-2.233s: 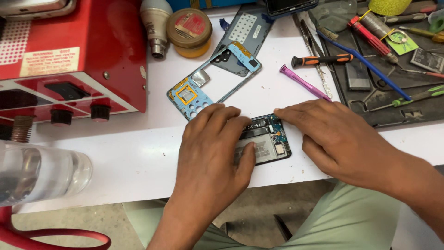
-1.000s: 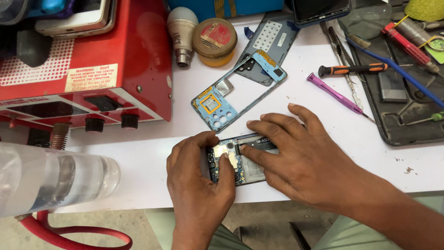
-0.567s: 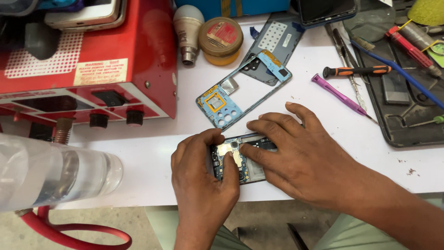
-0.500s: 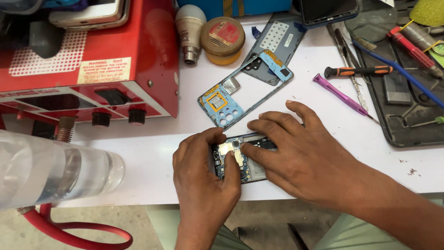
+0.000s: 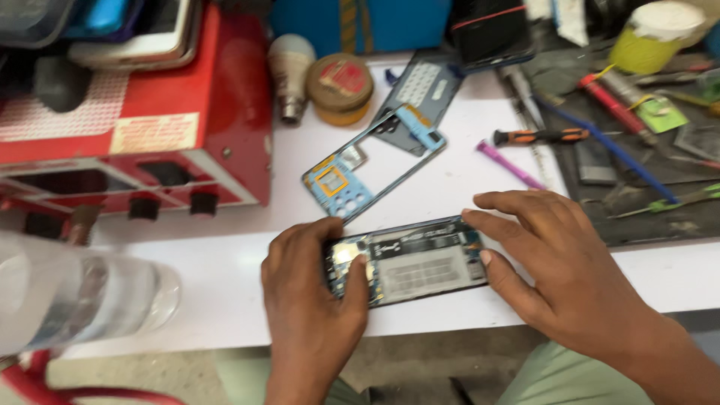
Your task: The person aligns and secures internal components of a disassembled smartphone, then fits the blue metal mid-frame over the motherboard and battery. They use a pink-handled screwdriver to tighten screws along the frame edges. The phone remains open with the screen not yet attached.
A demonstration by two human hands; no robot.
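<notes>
Your left hand [image 5: 311, 300] and right hand [image 5: 559, 274] hold the opened phone [image 5: 409, 259] between them, flat on the white table [image 5: 225, 277] near its front edge, left thumb pressing on the circuit board end. At 11 o'clock from the phone lies a blue middle frame [image 5: 341, 180], at 1 o'clock a purple pry tool [image 5: 510, 165]

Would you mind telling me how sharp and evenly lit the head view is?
Head view: motion blur softens everything; the clear bottle at lower left is a smear; the opened phone between left hand and right hand stays legible; light is even, without harsh glare.
</notes>
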